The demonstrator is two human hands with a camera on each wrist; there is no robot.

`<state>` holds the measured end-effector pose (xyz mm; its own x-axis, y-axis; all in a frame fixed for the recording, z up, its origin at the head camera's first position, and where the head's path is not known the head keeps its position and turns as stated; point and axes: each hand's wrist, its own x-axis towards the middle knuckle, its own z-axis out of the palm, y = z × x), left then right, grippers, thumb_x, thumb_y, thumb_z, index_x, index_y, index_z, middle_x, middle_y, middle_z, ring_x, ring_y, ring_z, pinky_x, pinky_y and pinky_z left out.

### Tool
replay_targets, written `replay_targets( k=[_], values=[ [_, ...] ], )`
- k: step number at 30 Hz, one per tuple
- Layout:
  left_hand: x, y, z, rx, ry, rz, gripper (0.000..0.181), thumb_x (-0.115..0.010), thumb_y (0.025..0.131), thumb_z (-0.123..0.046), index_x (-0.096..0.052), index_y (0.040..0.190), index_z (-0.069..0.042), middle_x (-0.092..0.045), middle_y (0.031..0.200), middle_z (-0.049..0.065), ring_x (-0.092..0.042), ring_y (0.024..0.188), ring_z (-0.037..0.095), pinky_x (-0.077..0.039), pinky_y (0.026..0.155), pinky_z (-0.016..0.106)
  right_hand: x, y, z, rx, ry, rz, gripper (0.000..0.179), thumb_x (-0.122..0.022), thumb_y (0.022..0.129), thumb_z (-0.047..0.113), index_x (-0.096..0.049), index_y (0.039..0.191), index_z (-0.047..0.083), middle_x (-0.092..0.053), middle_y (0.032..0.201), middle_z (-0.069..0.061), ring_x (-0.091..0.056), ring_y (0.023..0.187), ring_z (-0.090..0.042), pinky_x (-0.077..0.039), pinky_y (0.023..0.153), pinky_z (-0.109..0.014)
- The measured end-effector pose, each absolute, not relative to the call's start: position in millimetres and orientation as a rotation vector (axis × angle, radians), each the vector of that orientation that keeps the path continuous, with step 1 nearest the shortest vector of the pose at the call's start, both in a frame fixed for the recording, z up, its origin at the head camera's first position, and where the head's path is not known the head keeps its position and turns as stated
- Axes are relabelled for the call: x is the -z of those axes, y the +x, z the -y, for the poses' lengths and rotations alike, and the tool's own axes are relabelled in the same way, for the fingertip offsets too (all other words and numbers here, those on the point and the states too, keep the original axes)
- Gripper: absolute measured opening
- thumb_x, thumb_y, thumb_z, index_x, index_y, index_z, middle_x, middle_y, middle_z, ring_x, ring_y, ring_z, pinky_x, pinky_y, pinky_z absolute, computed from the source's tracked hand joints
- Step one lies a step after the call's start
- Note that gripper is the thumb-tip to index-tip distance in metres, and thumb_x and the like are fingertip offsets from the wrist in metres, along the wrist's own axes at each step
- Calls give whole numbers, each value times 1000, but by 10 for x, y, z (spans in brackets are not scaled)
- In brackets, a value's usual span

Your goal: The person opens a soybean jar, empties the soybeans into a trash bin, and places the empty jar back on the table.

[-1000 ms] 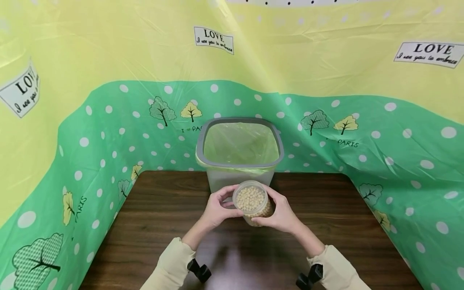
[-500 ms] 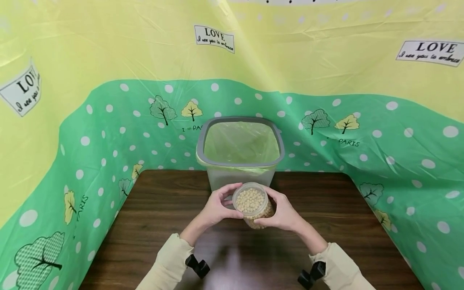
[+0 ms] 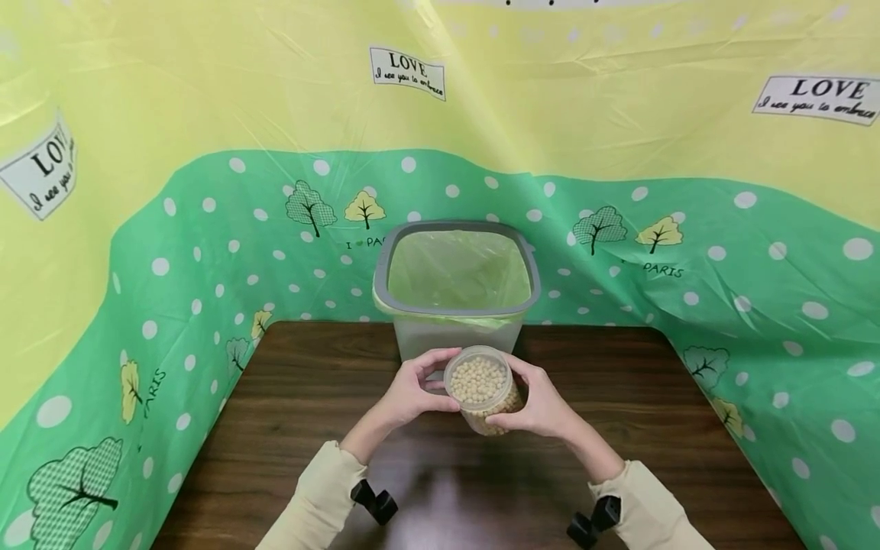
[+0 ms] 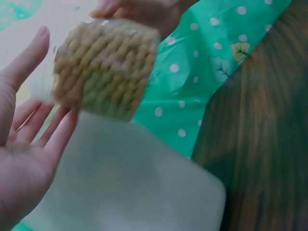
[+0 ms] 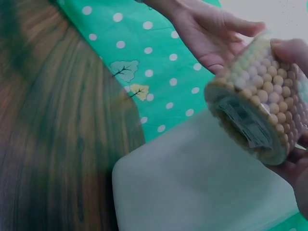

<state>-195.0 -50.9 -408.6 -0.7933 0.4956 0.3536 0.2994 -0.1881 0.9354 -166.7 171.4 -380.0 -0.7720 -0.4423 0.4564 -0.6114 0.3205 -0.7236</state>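
A clear round jar (image 3: 505, 416) full of small beige balls is held above the table, its top tilted toward the head camera. My right hand (image 3: 539, 405) grips the jar's side, thumb in front. From the opposite side my left hand (image 3: 409, 393) curls round the jar's translucent rim, thumb touching the near edge; whether that rim belongs to a lid I cannot tell. The left wrist view shows the left fingers (image 4: 60, 132) against the rim end. A printed label (image 5: 245, 122) on the jar's base appears in the right wrist view.
Just behind the jar stands a pale bin (image 3: 457, 336) with a grey rim (image 3: 457, 312) and a green liner bag (image 3: 457, 267). Beneath is a dark wooden table (image 3: 309, 397). A green and yellow printed curtain (image 3: 206, 305) encloses the back and sides.
Both hands and the jar have shifted slightly down and to the right in the head view. The hold looks the same.
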Motion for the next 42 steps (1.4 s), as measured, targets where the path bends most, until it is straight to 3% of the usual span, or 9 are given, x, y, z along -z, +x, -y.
replay_targets(
  k=[6, 9, 12, 15, 19, 22, 30, 33, 42],
  values=[
    [4080, -1849, 457, -2175, 830, -2073, 64, -80, 68, -8, -51, 125, 2, -52, 123, 18, -55, 108, 12, -51, 83, 29, 4035, -1767, -1779, -1359, 848, 2398, 88, -87, 55, 13, -46, 132, 5, -57, 120, -10, -54, 105, -13, -44, 85, -22],
    [4062, -1893, 498, -2197, 873, -1932, 63, -80, 67, -9, -52, 121, 7, -55, 118, 21, -58, 101, 10, -52, 81, 30, 4037, -1774, -1824, -1511, 936, 2405, 81, -84, 59, 9, -47, 130, 3, -58, 118, -12, -54, 103, -7, -45, 84, -22],
    [4064, -1938, 533, -2146, 948, -1812, 75, -82, 66, -20, -48, 125, 10, -51, 123, 27, -58, 101, 9, -52, 81, 30, 4027, -1776, -1843, -1619, 1047, 2419, 76, -81, 61, 7, -47, 128, 1, -58, 116, -14, -54, 101, -6, -46, 84, -24],
    [4075, -1925, 521, -2110, 985, -1817, 84, -82, 65, -28, -43, 131, 9, -45, 130, 28, -54, 109, 10, -51, 84, 29, 4024, -1765, -1830, -1593, 1049, 2435, 77, -83, 60, 8, -47, 129, 3, -58, 116, -12, -54, 101, -7, -46, 84, -24],
    [4080, -1860, 472, -2154, 920, -1945, 77, -81, 67, -24, -46, 130, 3, -48, 129, 25, -52, 112, 7, -50, 85, 27, 4021, -1739, -1798, -1473, 928, 2415, 86, -87, 56, 11, -46, 132, 4, -58, 119, -11, -54, 103, -10, -44, 85, -20],
    [4066, -1857, 466, -2186, 921, -1921, 73, -80, 69, -22, -47, 127, 6, -48, 127, 28, -52, 109, 7, -50, 84, 28, 4008, -1733, -1800, -1465, 901, 2403, 88, -87, 54, 10, -46, 132, 3, -58, 119, -12, -53, 104, -10, -43, 86, -19],
    [4028, -1959, 521, -2014, 1044, -1888, 89, -82, 64, -36, -42, 133, 3, -45, 131, 24, -50, 110, 6, -48, 88, 28, 3992, -1729, -1819, -1578, 1015, 2423, 82, -85, 58, 10, -47, 130, 6, -58, 117, -11, -53, 103, -7, -44, 87, -21],
    [4037, -1954, 505, -2059, 1014, -1892, 92, -83, 61, -39, -43, 131, 6, -45, 130, 27, -50, 111, 5, -48, 88, 27, 3903, -1646, -1739, -1555, 955, 2393, 82, -85, 57, 7, -47, 129, 0, -58, 116, -14, -53, 101, -7, -44, 86, -19],
    [3998, -1933, 552, -2215, 899, -1947, 77, -82, 65, -10, -44, 129, 8, -45, 129, 30, -51, 110, 3, -48, 86, 23, 3874, -1520, -1641, -1397, 828, 2369, 81, -85, 52, 4, -49, 124, -6, -59, 114, -18, -54, 101, -6, -44, 83, -17]
  ],
)
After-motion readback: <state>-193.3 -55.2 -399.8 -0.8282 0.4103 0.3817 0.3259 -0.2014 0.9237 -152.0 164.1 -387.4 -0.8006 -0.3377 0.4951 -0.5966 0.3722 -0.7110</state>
